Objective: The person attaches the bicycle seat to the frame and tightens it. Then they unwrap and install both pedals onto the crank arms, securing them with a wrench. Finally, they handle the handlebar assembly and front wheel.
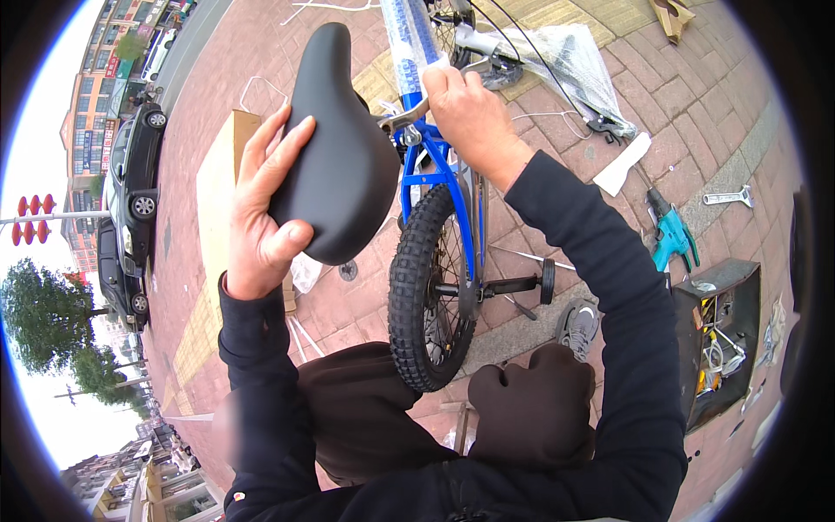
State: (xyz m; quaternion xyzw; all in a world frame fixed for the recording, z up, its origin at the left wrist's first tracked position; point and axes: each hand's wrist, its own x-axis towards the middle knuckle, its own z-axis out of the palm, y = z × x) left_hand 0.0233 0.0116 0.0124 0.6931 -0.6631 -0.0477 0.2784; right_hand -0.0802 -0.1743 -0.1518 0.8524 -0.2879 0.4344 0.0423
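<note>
My left hand grips the left side of a black bicycle saddle, thumb on its underside edge and fingers spread over the top. My right hand is closed around a silver wrench or lever at the seat clamp of a small blue bicycle frame. The knobby rear tyre stands between my knees, with a black axle peg sticking out to the right. The frame's upper tube is wrapped in clear plastic.
Brick pavement lies all around. A turquoise power drill, a silver spanner and an open black toolbox sit at right. A cardboard box lies at left; parked cars stand beyond it. Plastic wrapping lies ahead.
</note>
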